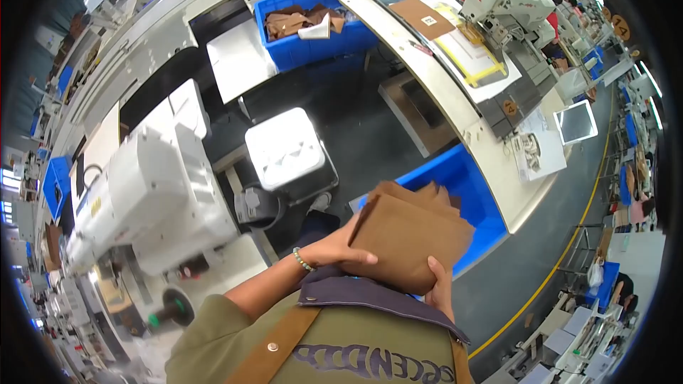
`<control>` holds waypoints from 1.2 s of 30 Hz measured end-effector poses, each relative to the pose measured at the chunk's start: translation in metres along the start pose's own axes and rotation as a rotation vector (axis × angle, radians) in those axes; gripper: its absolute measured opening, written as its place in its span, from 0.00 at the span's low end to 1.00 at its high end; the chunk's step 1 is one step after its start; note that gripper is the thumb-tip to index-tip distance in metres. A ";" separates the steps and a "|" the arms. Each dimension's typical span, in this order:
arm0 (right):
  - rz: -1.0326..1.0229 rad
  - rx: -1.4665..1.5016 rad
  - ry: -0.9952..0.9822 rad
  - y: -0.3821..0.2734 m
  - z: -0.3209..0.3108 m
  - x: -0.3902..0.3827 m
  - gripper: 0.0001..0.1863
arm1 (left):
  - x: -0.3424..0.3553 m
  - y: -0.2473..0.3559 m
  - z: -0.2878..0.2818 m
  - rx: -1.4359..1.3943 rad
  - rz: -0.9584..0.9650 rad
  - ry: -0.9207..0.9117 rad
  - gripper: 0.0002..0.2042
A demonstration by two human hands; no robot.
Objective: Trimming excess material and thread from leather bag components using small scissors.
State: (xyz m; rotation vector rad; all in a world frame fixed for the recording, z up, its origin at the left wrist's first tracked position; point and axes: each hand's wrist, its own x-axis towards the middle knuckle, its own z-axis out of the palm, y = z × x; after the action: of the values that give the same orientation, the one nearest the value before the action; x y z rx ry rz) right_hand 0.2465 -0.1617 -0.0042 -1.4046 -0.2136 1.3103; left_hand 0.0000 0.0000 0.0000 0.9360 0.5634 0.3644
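A thick stack of brown fabric pieces [409, 235] is held close in front of my chest, its layers fanned unevenly along the far edge. My left hand [350, 245] grips its left side, thumb lying on top and fingers hidden beneath. On the right side, my right hand [440, 281] clasps the stack near its lower corner, with the thumb on the upper face. Just beyond the stack is a blue bin [478, 203], partly covered by the fabric.
A white sewing machine [153, 195] stands close on my left, with a white-topped stool [286, 148] ahead. Farther off, a blue crate [284, 57] holds brown pieces. Another sewing machine [506, 3] sits on the pale worktable [491, 181] at right.
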 end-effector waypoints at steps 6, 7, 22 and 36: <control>-0.128 0.293 0.262 0.014 0.086 0.057 0.43 | 0.075 0.096 -0.100 0.277 -0.012 -0.318 0.67; -0.144 0.316 0.282 0.016 0.097 0.065 0.44 | 0.091 0.100 -0.116 0.317 -0.007 -0.360 0.67; -0.468 0.519 0.794 0.003 0.115 0.021 0.41 | 0.209 0.133 -0.028 0.424 -0.125 -0.873 0.62; -0.536 0.119 0.975 -0.134 0.118 0.181 0.40 | 0.427 0.193 -0.071 0.554 -0.188 -1.097 0.47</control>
State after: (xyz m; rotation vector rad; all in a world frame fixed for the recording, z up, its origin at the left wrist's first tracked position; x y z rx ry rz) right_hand 0.2912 0.0863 0.0305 -1.5808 0.1456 0.1273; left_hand 0.2877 0.3761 0.0017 1.4208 -0.2885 -0.5095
